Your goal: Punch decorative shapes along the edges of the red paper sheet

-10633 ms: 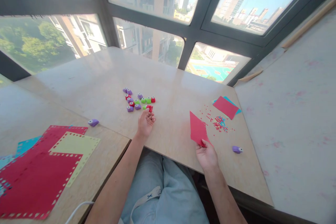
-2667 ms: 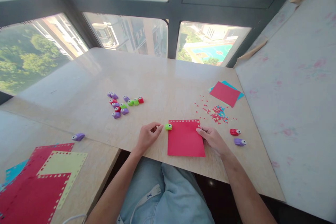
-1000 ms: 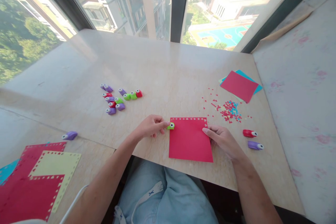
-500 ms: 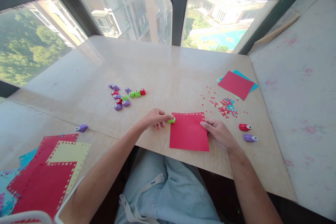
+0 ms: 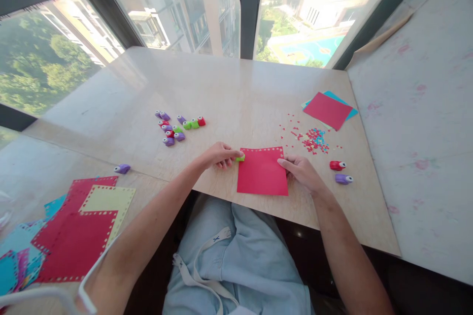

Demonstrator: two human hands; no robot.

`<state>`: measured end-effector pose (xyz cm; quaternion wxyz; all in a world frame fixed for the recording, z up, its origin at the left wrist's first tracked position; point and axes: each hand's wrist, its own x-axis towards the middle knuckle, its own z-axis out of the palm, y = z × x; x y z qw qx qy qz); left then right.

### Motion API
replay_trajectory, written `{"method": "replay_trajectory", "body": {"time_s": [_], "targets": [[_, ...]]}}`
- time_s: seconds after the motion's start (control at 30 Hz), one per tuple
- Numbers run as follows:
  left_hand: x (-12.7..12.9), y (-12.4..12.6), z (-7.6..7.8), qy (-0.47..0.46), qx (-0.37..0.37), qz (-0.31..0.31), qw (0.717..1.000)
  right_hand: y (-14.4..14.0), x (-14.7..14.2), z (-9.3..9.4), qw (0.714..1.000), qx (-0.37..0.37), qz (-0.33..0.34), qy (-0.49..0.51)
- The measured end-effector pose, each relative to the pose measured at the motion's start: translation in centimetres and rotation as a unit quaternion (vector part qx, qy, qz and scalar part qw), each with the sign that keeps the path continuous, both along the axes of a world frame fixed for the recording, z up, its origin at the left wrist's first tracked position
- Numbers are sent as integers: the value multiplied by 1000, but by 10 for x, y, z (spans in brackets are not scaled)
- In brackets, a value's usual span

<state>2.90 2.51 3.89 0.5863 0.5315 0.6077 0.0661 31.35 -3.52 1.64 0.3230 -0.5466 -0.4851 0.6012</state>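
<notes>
Punching the left edge of a red paper sheet with a small green punch

The left hand (image 5: 220, 154) presses its fingers together on the small green plastic paper punch (image 5: 241, 158), which sits on the upper left corner of the red rectangular paper sheet (image 5: 262, 177), on the pale marble table (image 5: 229, 88) near its front edge. The right hand (image 5: 301, 173) has its fingers pressed flat on the sheet's right edge, pinning it. To do this well, I judge the sheet should stay held flat, the punch slid fully onto the edge and pressed straight down. Right of the sheet lie a red punch (image 5: 337, 165) and a purple punch (image 5: 343, 178).
</notes>
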Motion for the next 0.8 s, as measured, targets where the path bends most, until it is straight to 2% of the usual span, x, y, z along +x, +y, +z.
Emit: {"method": "replay_trajectory", "body": {"time_s": [0.5, 0.8], "targets": [[5, -6, -3, -57, -19, 88, 994, 0, -4, 7, 1000, -11, 0, -25], [6, -9, 0, -87, -30, 105, 990, 0, -3, 2, 1000, 8, -1, -31]]}}
